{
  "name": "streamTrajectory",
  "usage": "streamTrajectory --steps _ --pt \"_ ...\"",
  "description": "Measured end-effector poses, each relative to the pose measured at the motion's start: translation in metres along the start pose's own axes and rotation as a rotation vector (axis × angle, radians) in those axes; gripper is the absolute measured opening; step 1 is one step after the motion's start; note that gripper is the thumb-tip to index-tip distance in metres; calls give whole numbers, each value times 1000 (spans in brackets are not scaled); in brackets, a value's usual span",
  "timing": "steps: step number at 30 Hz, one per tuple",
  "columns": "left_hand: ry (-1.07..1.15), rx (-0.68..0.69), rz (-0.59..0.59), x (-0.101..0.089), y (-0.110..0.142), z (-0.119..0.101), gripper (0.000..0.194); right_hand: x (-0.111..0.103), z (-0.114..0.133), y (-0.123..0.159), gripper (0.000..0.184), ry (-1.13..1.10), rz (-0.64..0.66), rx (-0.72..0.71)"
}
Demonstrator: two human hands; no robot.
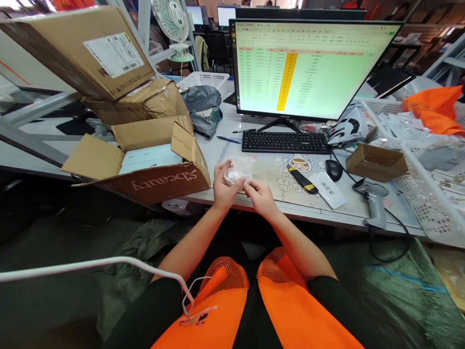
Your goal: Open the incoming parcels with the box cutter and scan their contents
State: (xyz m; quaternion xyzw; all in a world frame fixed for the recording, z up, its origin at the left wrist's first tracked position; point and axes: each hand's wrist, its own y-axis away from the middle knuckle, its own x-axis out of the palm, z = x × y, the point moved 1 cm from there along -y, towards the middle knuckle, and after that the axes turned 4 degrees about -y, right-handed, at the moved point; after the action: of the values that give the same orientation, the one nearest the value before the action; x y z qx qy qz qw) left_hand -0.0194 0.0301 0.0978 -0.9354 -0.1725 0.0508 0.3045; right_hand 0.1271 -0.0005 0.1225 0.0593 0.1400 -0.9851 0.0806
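Observation:
Over the front edge of the desk mat (269,186), my left hand (224,186) is closed around a small round clear item (232,175), white at its middle. Its exact kind is not plain. A crumpled clear plastic bag (244,166) goes with it, spreading up and to the right. My right hand (259,196) pinches the bag's lower edge between thumb and fingers, close beside the left thumb. To the right lie a black and yellow utility knife (302,179) and a white printed packet (329,189).
An open carton (163,182) holding light blue boxes stands left, below stacked cartons (109,53). Behind are a keyboard (285,142) and monitor (312,72). Rightward sit a mouse (333,170), barcode scanner (376,203), small brown box (378,162) and white baskets (425,198).

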Motion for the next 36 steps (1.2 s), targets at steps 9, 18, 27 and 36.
streamTrajectory --steps 9,18,27,36 --pt "-9 138 412 -9 -15 -19 96 -30 46 -13 28 -209 90 -154" --pt "-45 10 431 43 29 -28 35 -70 0 75 58 202 -420 -116" --pt "82 164 760 98 83 -42 14 -109 -72 173 64 -108 -349 334" --pt "-369 295 538 6 38 37 20 -235 -44 212 65 -29 -684 404"
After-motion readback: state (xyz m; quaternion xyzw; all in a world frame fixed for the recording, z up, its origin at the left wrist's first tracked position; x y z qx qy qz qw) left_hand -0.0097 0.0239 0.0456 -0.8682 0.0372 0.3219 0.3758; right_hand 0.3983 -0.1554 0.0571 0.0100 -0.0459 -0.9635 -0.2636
